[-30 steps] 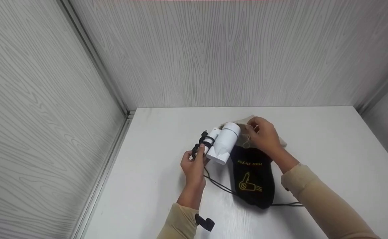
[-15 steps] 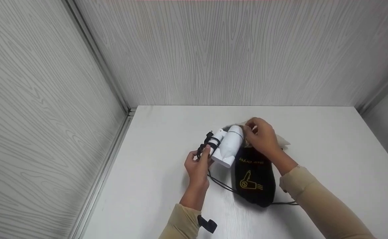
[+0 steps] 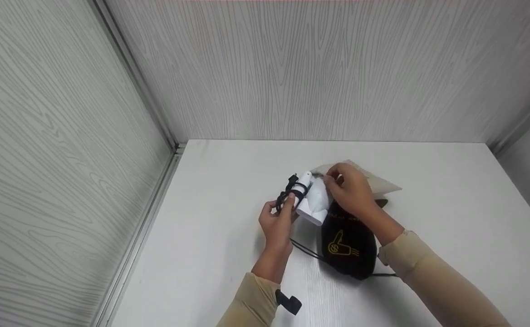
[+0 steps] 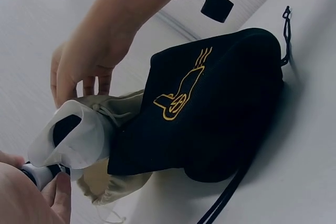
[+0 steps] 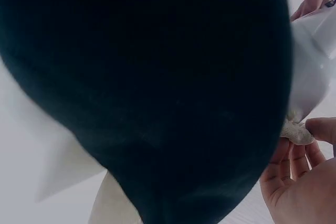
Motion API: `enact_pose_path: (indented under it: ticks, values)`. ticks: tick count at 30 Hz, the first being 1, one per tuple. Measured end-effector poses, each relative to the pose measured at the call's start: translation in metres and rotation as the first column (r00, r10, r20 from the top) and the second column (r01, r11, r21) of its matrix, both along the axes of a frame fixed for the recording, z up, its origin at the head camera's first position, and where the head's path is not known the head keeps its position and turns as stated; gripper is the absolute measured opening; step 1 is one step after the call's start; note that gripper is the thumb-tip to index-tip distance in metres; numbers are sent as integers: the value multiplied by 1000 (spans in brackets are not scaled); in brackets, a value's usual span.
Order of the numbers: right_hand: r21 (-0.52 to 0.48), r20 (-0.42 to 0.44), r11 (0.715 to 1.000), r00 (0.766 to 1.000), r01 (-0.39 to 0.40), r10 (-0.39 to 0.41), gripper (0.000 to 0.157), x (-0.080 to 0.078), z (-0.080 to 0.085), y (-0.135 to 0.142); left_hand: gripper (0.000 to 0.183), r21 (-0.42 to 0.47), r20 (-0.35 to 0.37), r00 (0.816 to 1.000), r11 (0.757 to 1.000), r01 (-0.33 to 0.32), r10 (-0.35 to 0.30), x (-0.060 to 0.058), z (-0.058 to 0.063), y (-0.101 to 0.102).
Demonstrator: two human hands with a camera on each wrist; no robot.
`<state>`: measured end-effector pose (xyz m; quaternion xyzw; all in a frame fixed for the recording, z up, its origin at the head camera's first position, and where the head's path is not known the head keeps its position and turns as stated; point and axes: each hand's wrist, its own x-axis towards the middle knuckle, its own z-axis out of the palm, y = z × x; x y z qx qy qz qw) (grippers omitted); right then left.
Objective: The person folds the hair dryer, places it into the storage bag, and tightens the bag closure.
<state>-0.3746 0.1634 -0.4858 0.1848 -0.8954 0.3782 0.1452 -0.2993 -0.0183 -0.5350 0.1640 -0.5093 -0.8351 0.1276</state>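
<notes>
My left hand grips a white hair dryer by its handle, which has a black cord wound round it. With thumb and fingertips, my right hand pinches the mouth of a beige drawstring cloth bag; the pinched cloth edge shows in the right wrist view. The dryer's far end is inside that bag's mouth, and its flared end points back out. Below the hands lies a black drawstring pouch with a yellow dryer drawing.
White tabletop extends around the hands, with a grey wood-grain panel behind it and another at the left. Black drawstrings trail from both sides of the pouch. A black strap hangs at the left cuff.
The left hand has moved the hair dryer to the right, and its far end has gone into the beige bag's mouth. The right hand has shifted slightly left, keeping its pinch on the bag.
</notes>
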Motion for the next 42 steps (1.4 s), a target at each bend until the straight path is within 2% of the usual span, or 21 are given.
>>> enact_pose_path:
  ticks: [6, 10, 13, 17, 21, 26, 31, 36, 42]
  values:
    - [2, 70, 1000, 998, -8, 8, 12, 3, 2, -5, 36, -23, -34, 999, 1000, -1, 0, 0, -2, 3]
    - [78, 158, 996, 986, 39, -51, 24, -2, 4, -3, 34, -25, -48, 999, 1000, 6, -7, 2, -1, 7]
    - [144, 175, 987, 980, 72, -96, 24, -6, 4, -1, 33, -38, -42, 999, 999, 18, -20, 4, -2, 8]
    - [166, 157, 979, 976, 122, -148, 19, -13, 3, 1, 33, -59, -49, 998, 998, 28, -30, 5, -2, 9]
    - [132, 166, 980, 972, 146, -167, 20, -17, 7, 1, 33, -83, -67, 997, 996, 18, -23, 4, -1, 8]
    - [79, 136, 991, 983, 112, -122, 21, -17, 8, 0, 34, -100, -75, 997, 995, 18, -26, 4, 0, 9]
    - [61, 64, 997, 996, 53, -57, 18, -12, 8, -6, 36, -126, -77, 996, 992, 25, -35, 3, 0, 9]
    - [41, 38, 998, 998, 41, -42, 17, -5, 10, -13, 35, -151, -88, 995, 988, 37, -50, 4, 2, 9]
    - [-19, 23, 999, 999, 29, -29, 17, -2, 14, -18, 34, -160, -149, 987, 986, 42, -66, 5, 4, 11]
